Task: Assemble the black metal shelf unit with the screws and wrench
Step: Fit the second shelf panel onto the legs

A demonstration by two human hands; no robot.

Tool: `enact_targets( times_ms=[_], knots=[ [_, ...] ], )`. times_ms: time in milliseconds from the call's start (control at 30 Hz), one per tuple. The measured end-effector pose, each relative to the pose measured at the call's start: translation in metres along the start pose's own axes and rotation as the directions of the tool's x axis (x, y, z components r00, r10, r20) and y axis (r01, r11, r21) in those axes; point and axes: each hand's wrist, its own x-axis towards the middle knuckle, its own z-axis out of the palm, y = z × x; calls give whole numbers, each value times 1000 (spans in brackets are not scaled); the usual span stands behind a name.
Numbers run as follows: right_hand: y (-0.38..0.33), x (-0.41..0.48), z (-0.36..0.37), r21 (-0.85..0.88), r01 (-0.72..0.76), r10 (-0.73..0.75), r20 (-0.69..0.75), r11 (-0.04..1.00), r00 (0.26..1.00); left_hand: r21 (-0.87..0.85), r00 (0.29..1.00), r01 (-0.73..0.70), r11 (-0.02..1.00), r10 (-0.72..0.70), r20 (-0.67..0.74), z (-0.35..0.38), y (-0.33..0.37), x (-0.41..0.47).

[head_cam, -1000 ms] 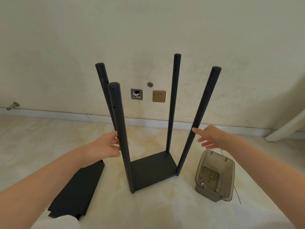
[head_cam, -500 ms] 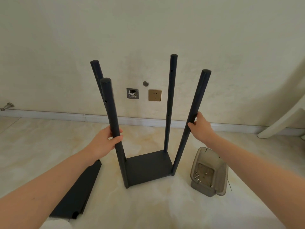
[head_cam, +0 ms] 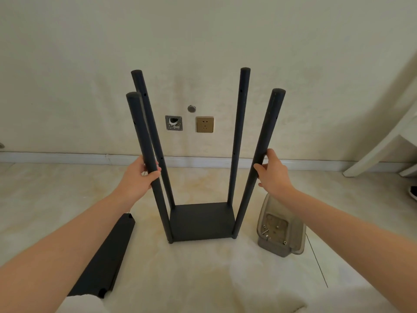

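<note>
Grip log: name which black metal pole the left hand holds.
The near-left black metal pole, in the left hand; the right hand grips the near-right pole; both rear poles stand free.

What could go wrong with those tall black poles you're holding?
1. Only the bottom shelf joins the four poles, and they lean apart at the top, so the frame might twist if the left hand or right hand pulls on the front left pole or front right pole.
2. The tub of screws sits close to the frame; a tip that way could spill it.
</note>
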Motion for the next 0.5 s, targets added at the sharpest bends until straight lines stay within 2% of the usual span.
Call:
enact_targets(
  times_ms=[133,200,267,333,500],
  knots=[
    [-1,-1,2,-57,21,-21,-4,998,1000,-12,999,34,999,-34,6,0,0,1],
    [-1,-2,7,-48,-50,50,16,998,999,14,998,53,998,-54,20,-2,-1,1],
    [-1,-7,13,17,-226,224,95,974,970,35,993,90,995,-93,69,-8,0,1],
    [-4,-15,22,59,-375,353,225,925,908,46,985,119,992,-124,122,-19,2,0],
    [-13,-32,70,-38,-351,338,384,935,859,110,977,165,980,-177,115,-63,-17,-5]
  ],
)
